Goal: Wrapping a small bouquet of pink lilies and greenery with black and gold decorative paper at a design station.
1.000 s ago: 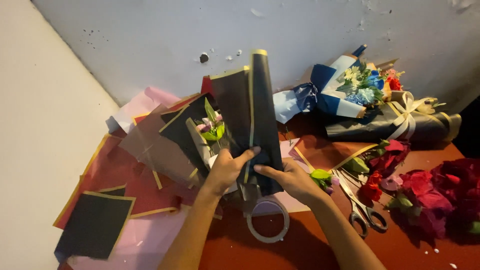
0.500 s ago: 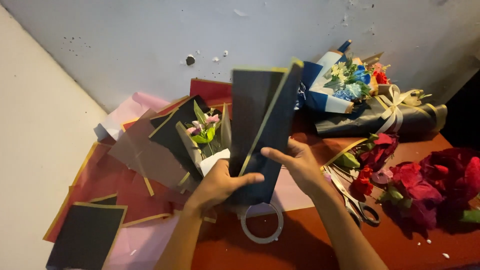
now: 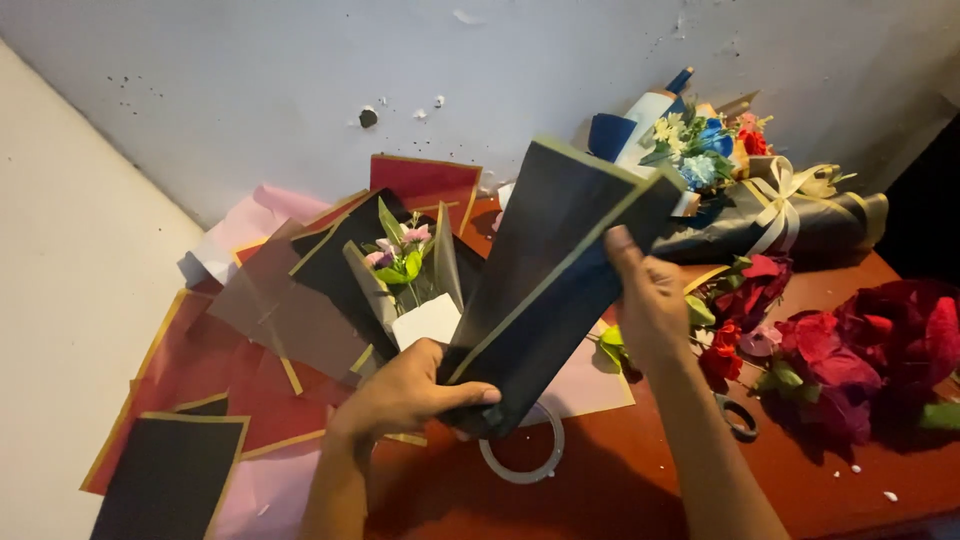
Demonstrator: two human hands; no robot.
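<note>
A folded black wrapping sheet with gold edges [image 3: 560, 270] is lifted above the red table [image 3: 620, 480], tilted toward the upper right. My left hand [image 3: 405, 395] grips its lower end, thumb on top. My right hand [image 3: 650, 300] holds its right side higher up. Just left of the sheet lies a small bouquet of pink flowers [image 3: 400, 255] in black and grey wrap with a white base. A roll of clear tape [image 3: 522, 460] rests on the table under my left hand.
Red, pink, grey and black wrapping sheets [image 3: 250, 340] lie spread at the left. A finished blue-flower bouquet [image 3: 740, 190] with a cream ribbon lies at the back right. Loose red flowers [image 3: 860, 350] and scissors [image 3: 738, 418] lie at the right. A white wall stands behind.
The black sheet has swung from upright to leaning right. My right hand has slid up its right side while my left hand stays at the lower end.
</note>
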